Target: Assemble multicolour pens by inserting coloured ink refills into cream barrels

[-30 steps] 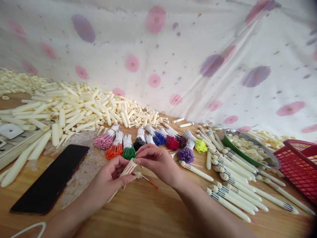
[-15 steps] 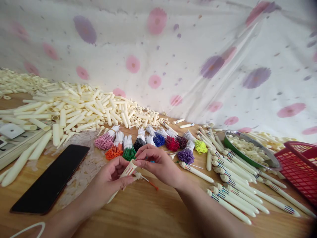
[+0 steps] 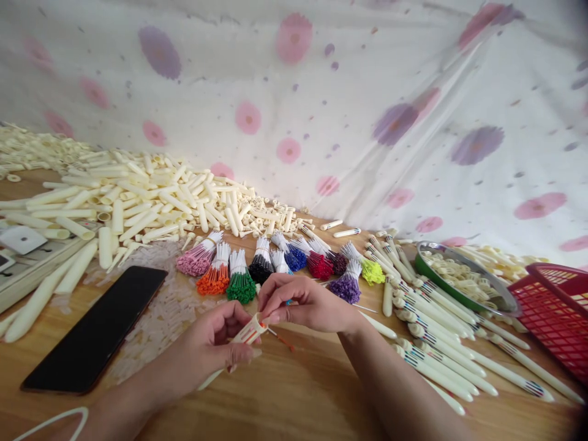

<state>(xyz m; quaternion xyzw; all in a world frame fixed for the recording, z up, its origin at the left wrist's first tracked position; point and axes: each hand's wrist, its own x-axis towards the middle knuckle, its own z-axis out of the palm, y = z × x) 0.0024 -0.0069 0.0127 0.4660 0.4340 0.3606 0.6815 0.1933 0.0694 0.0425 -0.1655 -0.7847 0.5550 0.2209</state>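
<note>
My left hand (image 3: pixel 209 343) is closed around a cream slotted pen barrel (image 3: pixel 250 331), held tilted with its open end up and to the right. A few reddish strips show in its slots. At that open end, the fingertips of my right hand (image 3: pixel 310 303) are pinched together. A speck of orange shows there, but what the fingers grip is mostly hidden. Just below, a thin stick with an orange tip (image 3: pixel 287 344) lies on the wooden table. Behind my hands stand rubber-banded bundles of coloured pen refills, among them green (image 3: pixel 241 285), orange (image 3: pixel 214 278) and purple (image 3: pixel 346 285).
A black phone (image 3: pixel 98 331) lies at left beside clear plastic bits (image 3: pixel 147 318). Cream barrels (image 3: pixel 138 190) are heaped behind. On the right are finished-looking multicolour pens (image 3: pixel 436 312), a green-sided metal bowl (image 3: pixel 425 275) of small parts and a red basket (image 3: pixel 551 312). A patterned curtain (image 3: pixel 294 92) hangs behind.
Both hands and the barrel have shifted slightly right and down. My right fingertips have moved onto the barrel's mouth, where orange now shows. A small pale piece under the barrel is out of sight.
</note>
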